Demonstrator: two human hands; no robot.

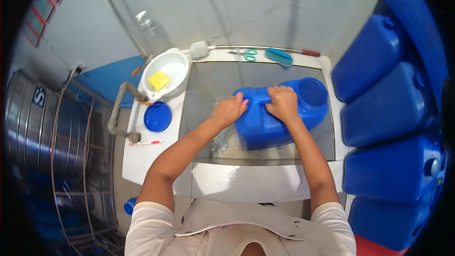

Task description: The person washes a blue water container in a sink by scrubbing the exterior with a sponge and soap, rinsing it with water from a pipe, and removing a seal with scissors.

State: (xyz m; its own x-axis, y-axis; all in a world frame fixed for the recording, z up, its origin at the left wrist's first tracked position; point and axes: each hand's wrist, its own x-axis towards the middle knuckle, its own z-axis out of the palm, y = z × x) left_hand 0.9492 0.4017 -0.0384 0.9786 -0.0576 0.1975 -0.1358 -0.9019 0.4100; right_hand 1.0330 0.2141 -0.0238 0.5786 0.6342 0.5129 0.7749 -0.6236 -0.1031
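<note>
A blue plastic jug [263, 128] lies tilted over the tiled sink basin [206, 92], its wide, uncapped mouth facing right. My right hand [283, 104] is wrapped around the handle on the jug's upper side. At the jug's left end, my left hand [229, 111] grips the upper corner, thumb against the plastic. Below the jug, the basin floor looks wet, with some small clear items [220, 144] too indistinct to name. A round blue lid [157, 116] rests on the white counter left of the basin.
A white plastic tub [179, 74] holds a yellow sponge [159, 80]. Along the back ledge lie scissors [250, 54], a teal scrub brush [279, 57] and a long-handled brush [199, 49]. Several blue jerrycans [387, 110] line the right side. A pipe [115, 112] projects at left.
</note>
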